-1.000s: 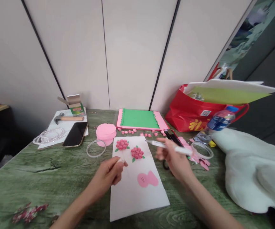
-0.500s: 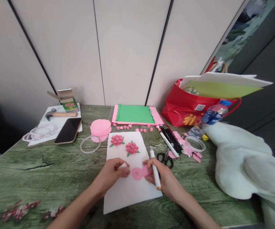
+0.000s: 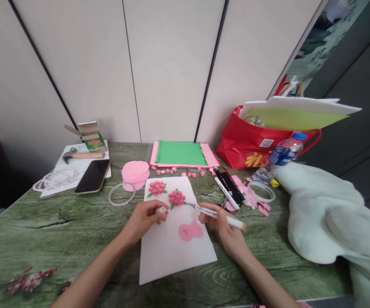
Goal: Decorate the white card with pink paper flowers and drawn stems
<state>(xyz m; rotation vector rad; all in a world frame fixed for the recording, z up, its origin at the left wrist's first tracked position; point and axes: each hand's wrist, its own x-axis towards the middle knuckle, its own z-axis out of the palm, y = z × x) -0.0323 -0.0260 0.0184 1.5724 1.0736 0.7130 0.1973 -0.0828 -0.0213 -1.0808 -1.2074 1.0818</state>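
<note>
My left hand pinches a small white marker cap above the left side of a white paper sheet. Held in my right hand is a white marker with an orange end, its uncapped tip pointing left over the sheet. Below the marker lies a pink paper cutout of two joined rounds, with a few dark strokes on its left round. Two pink flower clusters with green leaves, the left cluster and the right cluster, lie on the sheet's upper part.
Beside the sheet are a tape roll, pink paper circles and several markers. A second tape roll, a bottle and a red bag stand right. A phone and hammer lie left.
My right hand has lifted off the pink cutout and turned the marker from upright to sideways, tip leftward. My left hand has moved slightly up and left with the cap.
</note>
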